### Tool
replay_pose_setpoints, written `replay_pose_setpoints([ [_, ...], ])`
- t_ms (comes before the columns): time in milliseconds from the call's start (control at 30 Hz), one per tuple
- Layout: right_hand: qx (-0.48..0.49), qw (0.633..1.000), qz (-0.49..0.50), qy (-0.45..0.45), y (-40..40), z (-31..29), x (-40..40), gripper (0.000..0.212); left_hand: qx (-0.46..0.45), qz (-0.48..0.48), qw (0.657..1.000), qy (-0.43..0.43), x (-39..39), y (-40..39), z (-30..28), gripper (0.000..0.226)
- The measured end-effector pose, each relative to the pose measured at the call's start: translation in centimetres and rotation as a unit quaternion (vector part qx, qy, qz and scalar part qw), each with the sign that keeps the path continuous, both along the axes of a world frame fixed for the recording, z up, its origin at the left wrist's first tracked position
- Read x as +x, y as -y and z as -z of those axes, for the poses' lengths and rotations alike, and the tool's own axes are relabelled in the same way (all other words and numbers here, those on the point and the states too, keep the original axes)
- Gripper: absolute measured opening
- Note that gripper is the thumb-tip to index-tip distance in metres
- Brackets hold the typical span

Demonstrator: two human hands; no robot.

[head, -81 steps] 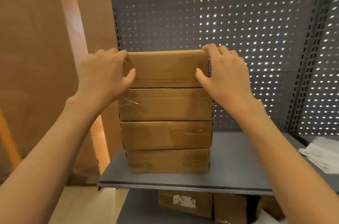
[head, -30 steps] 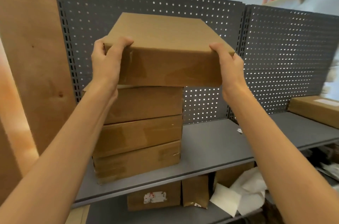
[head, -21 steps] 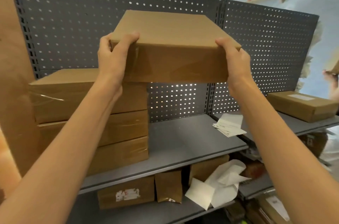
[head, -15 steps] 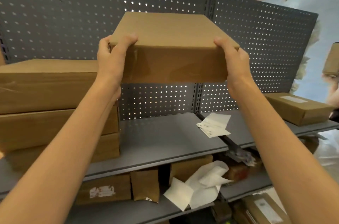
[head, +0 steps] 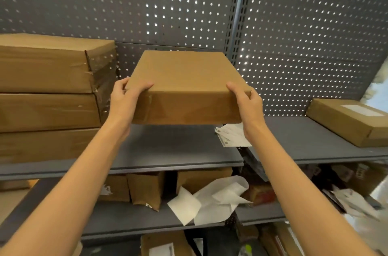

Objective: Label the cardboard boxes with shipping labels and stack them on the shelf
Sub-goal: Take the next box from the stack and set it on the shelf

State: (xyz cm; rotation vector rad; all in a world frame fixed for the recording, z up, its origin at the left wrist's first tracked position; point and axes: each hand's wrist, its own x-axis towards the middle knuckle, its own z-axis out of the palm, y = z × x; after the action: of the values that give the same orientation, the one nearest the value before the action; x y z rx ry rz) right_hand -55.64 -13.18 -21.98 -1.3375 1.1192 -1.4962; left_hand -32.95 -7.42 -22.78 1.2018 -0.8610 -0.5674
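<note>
I hold a plain brown cardboard box [head: 184, 83] in the air just above the grey shelf board [head: 168, 150]. My left hand [head: 123, 98] grips its near left corner, and my right hand [head: 247, 102] grips its near right corner. No label shows on the box's top or front. A stack of three taped cardboard boxes [head: 48, 98] stands on the shelf to the left. Loose white shipping labels [head: 231, 135] lie on the shelf, partly hidden behind my right wrist.
A labelled cardboard box [head: 348, 119] lies on the adjoining shelf at the right. A perforated grey back panel [head: 189, 4] closes the rear. The lower shelf holds small boxes [head: 147, 188] and crumpled white paper [head: 212, 199]. More boxes and papers lie below.
I lifted the top box off the stack, carried it to the right, and lowered it towards the bare shelf board beside the stack. Both hands keep their grip.
</note>
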Motion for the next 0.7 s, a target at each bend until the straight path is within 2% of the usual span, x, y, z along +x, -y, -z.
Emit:
replay_pose_setpoints([
  [67, 0.014, 1.0, -0.006, -0.001, 0.5, 1.7, 0.3, 0.041, 0.015, -0.004, 1.0, 0.001, 0.4, 0.5, 1.4, 0.079],
  [167, 0.043, 0.999, -0.011, -0.005, 1.4, 4.0, 1.1, 0.052, 0.031, -0.006, 0.999, -0.013, 1.2, 1.0, 3.5, 0.08],
  [333, 0.087, 0.996, -0.021, -0.009, 2.4, 7.4, 2.6, 0.063, 0.07, -0.012, 0.997, -0.013, 2.7, 1.9, 6.8, 0.065],
  [400, 0.101, 0.995, -0.02, -0.013, 2.6, 8.5, 3.3, 0.062, 0.084, -0.013, 0.996, -0.015, 3.1, 2.2, 7.9, 0.062],
  [533, 0.107, 0.994, -0.017, -0.011, 3.2, 10.0, 4.1, 0.044, 0.101, -0.008, 0.995, -0.018, 3.9, 2.9, 9.4, 0.06],
  [700, 0.105, 0.994, -0.013, -0.008, 3.8, 11.6, 4.3, 0.054, 0.116, -0.003, 0.993, -0.008, 4.1, 3.6, 10.7, 0.06],
])
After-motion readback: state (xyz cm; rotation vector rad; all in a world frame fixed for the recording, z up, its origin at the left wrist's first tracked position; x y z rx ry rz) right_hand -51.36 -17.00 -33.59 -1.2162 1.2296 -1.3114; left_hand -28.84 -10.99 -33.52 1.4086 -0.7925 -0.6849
